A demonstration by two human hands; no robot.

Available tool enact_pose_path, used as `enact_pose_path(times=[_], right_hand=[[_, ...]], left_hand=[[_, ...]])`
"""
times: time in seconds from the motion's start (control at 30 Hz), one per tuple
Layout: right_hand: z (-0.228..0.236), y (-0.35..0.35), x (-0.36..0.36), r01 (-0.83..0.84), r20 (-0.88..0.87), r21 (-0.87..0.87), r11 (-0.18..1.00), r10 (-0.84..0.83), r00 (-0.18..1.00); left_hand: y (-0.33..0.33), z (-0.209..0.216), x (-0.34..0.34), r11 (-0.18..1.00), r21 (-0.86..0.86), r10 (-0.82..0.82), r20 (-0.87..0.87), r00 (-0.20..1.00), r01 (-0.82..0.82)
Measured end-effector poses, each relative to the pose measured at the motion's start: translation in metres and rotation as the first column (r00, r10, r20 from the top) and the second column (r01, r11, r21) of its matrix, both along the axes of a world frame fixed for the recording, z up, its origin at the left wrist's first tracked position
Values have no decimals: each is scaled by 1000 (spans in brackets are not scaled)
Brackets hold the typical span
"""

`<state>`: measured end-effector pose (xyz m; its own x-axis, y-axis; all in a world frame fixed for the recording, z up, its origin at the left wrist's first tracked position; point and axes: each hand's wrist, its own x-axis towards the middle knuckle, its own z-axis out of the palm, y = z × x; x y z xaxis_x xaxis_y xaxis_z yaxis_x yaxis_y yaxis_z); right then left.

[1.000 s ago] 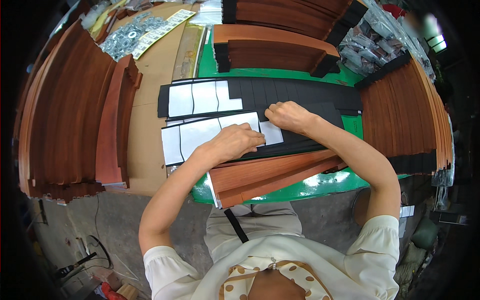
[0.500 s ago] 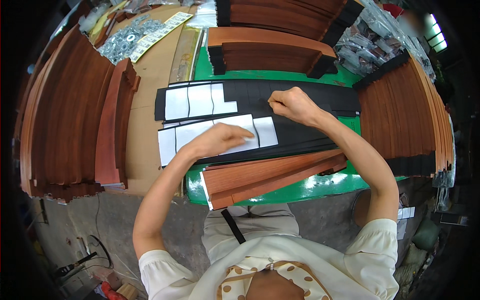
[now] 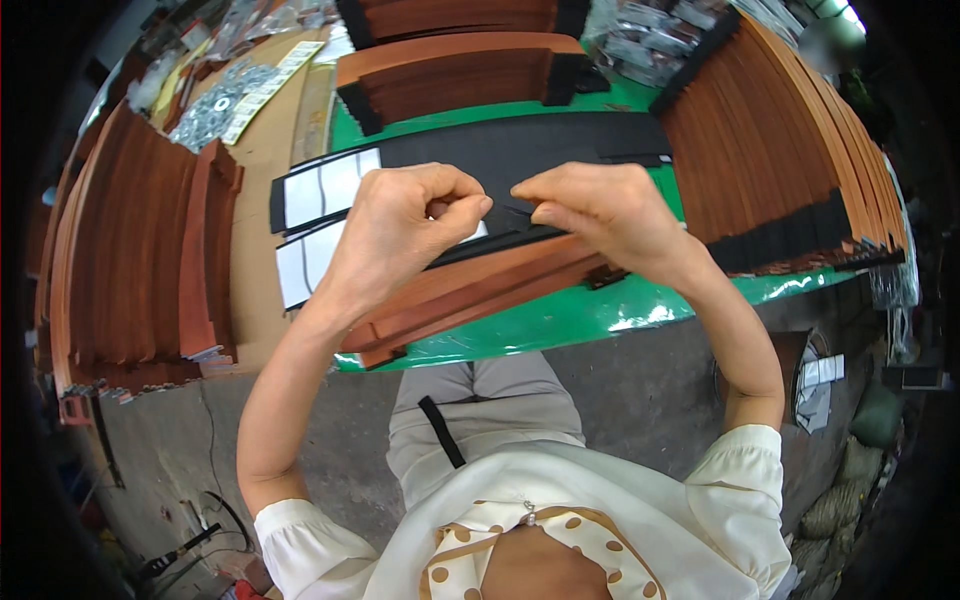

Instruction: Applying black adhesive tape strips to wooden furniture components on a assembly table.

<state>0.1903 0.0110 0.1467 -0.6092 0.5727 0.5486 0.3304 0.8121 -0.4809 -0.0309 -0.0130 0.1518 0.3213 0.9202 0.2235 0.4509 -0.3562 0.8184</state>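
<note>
Both hands are raised over the black flat strips on the table. My left hand is closed, thumb and forefinger pinched together; anything between them is too small to make out. Opposite it, my right hand pinches what looks like a small thin black piece pointing toward the left hand. White rectangular pieces lie on the left part of the black strips, with more white pieces nearer me, partly hidden by my left forearm. A reddish-brown wooden part lies along the near edge, below the hands.
Stacks of curved brown wooden parts stand at left, right and far side. Metal washers lie beside a pale yellow label strip. Plastic-wrapped packets sit at the back right. The green tabletop ends near my legs.
My left hand has lifted off the white pieces and come up into a pinch. The right hand has come nearer me, facing it. The whole view has shifted.
</note>
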Motion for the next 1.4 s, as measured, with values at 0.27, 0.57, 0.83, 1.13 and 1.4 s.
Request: enact_pose_path(times=[0.27, 0.57, 0.83, 1.13, 1.4], right_hand=[[15, -33, 71, 85, -9, -612, 786, -114, 993], [-5, -42, 121, 131, -77, -648, 750, -236, 969], [-19, -45, 142, 240, -21, -527, 816, -294, 955], [-26, -48, 154, 40, -117, -842, 537, -255, 960], [-39, -65, 157, -134, -268, -903, 409, -290, 919]], left_hand=[[-6, 13, 70, 953, 233, -201, -3, 980, 196], [-10, 2, 116, 933, -257, -185, 255, 949, 251], [-7, -26, 132, 965, -85, -219, 265, 939, 248], [-5, -38, 136, 793, 446, -367, -193, 910, 415], [-19, -55, 135, 712, 533, -385, -249, 889, 457]])
